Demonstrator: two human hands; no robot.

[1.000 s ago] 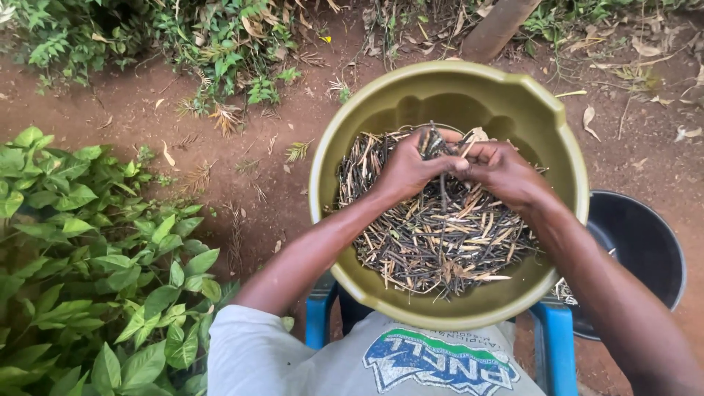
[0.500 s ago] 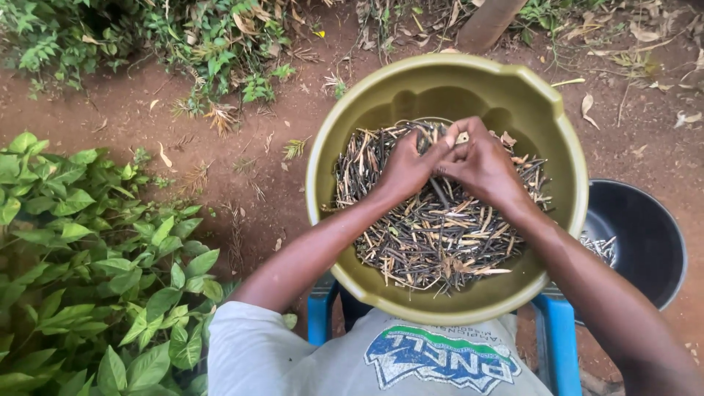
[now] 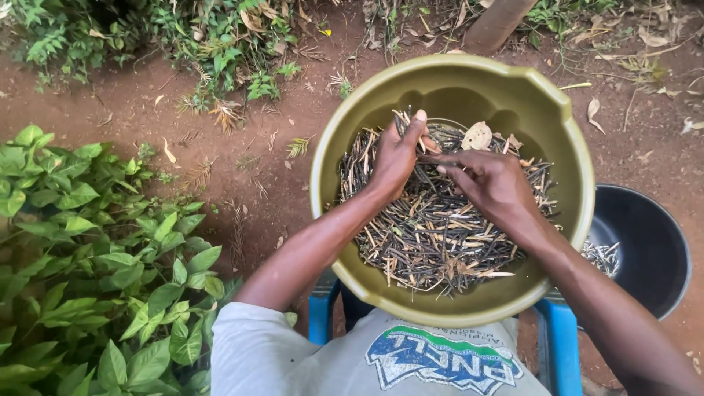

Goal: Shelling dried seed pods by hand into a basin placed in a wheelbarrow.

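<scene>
- Both hands work inside the olive-green basin (image 3: 565, 139), over a heap of dry pods (image 3: 440, 235), thin, dark and straw-coloured.
- Left hand (image 3: 396, 158) is closed around a small bunch of pods, thumb raised, the tips of the bunch poking up past the fingers toward the far wall of the basin.
- Right hand (image 3: 488, 180) lies just beside it, fingers pointing left and pinched narrow on what looks like a single pod; whether the two hands share the same pod I cannot tell.
- The heap fills the basin floor, thickest near the person's side; a pale dry leaf (image 3: 477, 136) rests on top at the far edge.
- The basin sits on the person's lap, above a blue chair frame (image 3: 561, 352); a black bowl (image 3: 653, 242) stands on the bare earth to the right, partly hidden by the right forearm, with a few pods in it.
- Green leafy plants (image 3: 88, 257) crowd the left side, and dry litter lies on the red soil.
- To do this well, I would judge it best to keep the work low over the basin so anything that drops stays inside it.
- Taking one pod at a time from the left-hand bunch should give the right fingertips a cleaner grip than pulling at several.
- Brittle pods likely snap, so a light twist seems wiser than a hard tug.
</scene>
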